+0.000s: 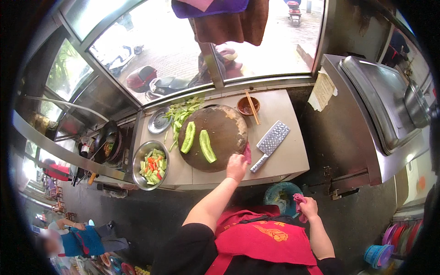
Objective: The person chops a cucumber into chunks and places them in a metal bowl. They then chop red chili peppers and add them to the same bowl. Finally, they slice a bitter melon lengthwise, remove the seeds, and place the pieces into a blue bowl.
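Observation:
My left hand (237, 167) is at the near right rim of a round wooden chopping board (220, 137), its fingers against a pink cloth (248, 153) there. Whether they grip it, I cannot tell. Two hollowed lengthwise halves of a green cucumber-like vegetable, a left half (188, 137) and a right half (207, 146), lie on the board. Below the counter's front edge, beside my apron, my right hand (309, 207) holds a bunched pink rag (300, 202). A cleaver (273, 139) with a dimpled blade rests flat to the right of the board.
A steel bowl (136, 173) of cut green and orange-red vegetables overhangs the counter's front left. Peelings (184, 111) lie behind the board near a metal plate (158, 124). Chopsticks (252, 106) cross a brown bowl (243, 107). A blue-green basin (273, 196) is below; another person (80, 240) is lower left.

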### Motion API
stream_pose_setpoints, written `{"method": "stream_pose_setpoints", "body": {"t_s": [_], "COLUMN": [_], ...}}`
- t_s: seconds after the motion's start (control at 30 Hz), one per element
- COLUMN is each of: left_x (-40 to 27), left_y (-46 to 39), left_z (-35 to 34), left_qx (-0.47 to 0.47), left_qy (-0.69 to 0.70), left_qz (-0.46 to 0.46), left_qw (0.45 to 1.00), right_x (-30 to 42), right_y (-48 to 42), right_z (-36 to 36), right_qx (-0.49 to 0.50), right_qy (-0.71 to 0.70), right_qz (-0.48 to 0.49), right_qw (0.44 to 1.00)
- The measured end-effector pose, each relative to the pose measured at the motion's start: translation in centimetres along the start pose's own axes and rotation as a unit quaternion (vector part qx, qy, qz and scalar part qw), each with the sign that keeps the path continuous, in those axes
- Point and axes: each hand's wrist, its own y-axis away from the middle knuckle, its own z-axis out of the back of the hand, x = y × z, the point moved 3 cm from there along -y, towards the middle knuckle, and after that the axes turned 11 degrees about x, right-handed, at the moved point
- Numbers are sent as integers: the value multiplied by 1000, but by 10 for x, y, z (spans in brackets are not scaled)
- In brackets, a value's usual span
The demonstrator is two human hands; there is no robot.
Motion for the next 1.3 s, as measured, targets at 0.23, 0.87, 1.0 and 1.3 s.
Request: {"method": "stream_pose_setpoints", "body": {"t_s": [0.23,0.87,1.0,1.3], "left_x": [106,155,169,224], "left_y": [-4,-33,-31,-48], "left_z": [65,95,144,153], "left_qx": [-122,130,51,112], "left_qy": [-20,206,196,145], "left_qz": [304,212,140,269], "left_qw": [945,947,969,946], "right_x": [78,335,339,380], "right_y": [-28,-163,-195,-245], "right_z": [-6,-96,-88,-168], "right_qx": [11,5,-2,-214], "right_qy": [39,16,-34,218], "right_qz": [111,231,184,7], "right_qw": [993,973,982,952]}}
